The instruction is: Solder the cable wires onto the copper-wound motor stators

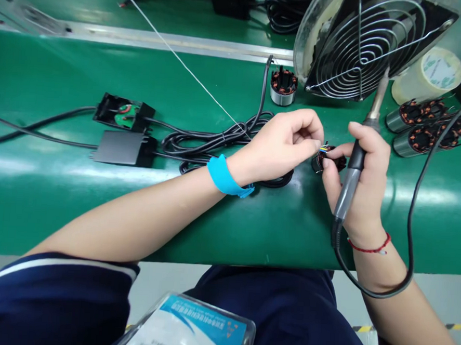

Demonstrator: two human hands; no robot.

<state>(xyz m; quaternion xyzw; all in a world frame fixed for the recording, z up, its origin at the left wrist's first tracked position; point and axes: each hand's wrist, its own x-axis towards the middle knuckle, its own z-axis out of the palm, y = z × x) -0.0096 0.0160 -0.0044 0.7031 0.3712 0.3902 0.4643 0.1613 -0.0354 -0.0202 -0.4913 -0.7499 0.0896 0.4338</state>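
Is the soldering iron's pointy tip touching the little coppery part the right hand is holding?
Apart. The head view shows the tip pointing up toward the fan, while the coppery part sits lower down, with green bench showing between them.

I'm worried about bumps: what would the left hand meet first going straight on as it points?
The left hand, at the coloured wires, would probably meet the copper-wound core first, with the right hand just beyond; depth is unclear.

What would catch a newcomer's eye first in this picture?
The big wire-fronted fan at upper right stands out most. Below it, the right hand holds a soldering iron, pointing up. Then comes the bright blue wristband, just behind the left hand near the middle.
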